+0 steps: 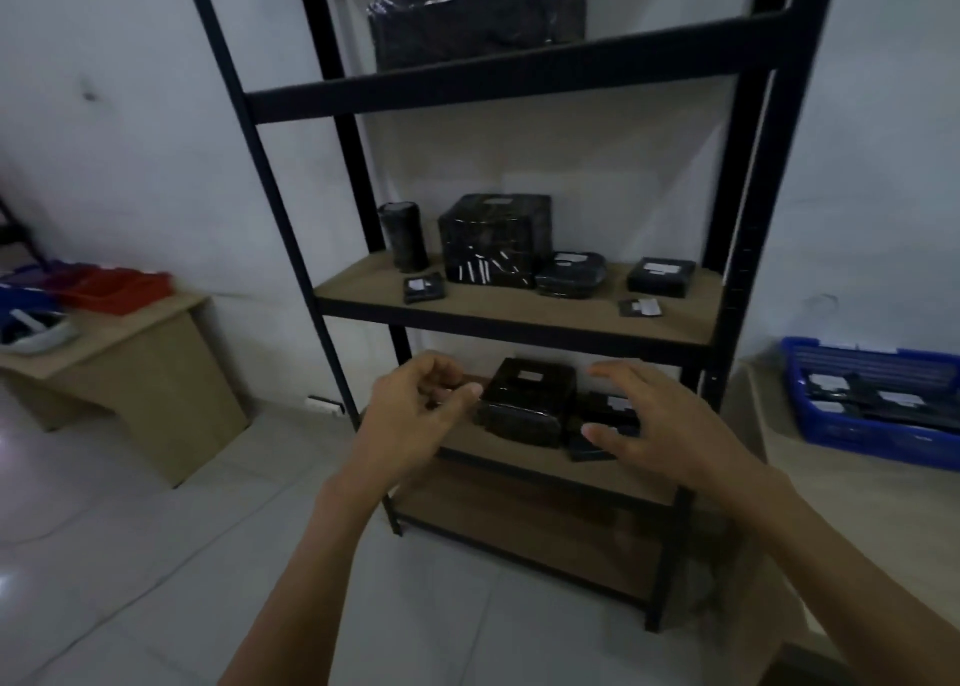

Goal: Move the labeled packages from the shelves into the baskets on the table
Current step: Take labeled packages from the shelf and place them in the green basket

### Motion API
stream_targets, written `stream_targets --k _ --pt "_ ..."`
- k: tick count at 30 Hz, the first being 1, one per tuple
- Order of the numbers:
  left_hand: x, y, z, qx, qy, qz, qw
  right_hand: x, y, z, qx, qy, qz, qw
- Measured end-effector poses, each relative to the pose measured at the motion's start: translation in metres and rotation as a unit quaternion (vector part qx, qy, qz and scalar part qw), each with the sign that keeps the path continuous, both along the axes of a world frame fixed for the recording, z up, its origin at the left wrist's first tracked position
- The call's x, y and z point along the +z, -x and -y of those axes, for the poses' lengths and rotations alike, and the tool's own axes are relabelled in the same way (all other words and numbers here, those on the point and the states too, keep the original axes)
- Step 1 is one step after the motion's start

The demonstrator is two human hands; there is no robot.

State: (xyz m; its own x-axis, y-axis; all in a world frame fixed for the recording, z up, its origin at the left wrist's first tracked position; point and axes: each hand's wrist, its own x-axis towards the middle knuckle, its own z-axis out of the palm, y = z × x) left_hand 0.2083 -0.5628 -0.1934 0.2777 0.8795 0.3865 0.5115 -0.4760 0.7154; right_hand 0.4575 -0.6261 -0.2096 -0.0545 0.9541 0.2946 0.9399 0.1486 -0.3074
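A black wrapped box with a white label (527,399) stands on the lower shelf (613,472) of a black metal rack. My left hand (415,410) hovers just left of it, fingers loosely curled and holding nothing. My right hand (654,425) is spread open to its right, above a flat black package (602,420) that it partly hides. The middle shelf (519,311) carries several more black labeled packages, among them a big cube (493,238) and a cylinder (405,235). A blue basket (878,399) with packages inside sits on the table at right.
A large wrapped bundle (478,9) lies on the top shelf. At the left, a low wooden desk (130,368) bears a red tray (117,287), a blue tray and a white object. The rack's black uprights (280,202) frame the shelves. Pale floor tiles lie below.
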Motion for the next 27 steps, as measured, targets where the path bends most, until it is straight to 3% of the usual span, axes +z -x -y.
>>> stream_targets --k 14,27 --pt "-0.008 0.090 -0.201 0.007 0.031 -0.040 0.999 -0.012 0.109 -0.229 0.061 0.017 -0.001 0.998" --pt "-0.061 0.175 -0.434 -0.057 0.050 -0.059 0.995 -0.042 0.205 -0.426 0.004 0.030 -0.050 0.998"
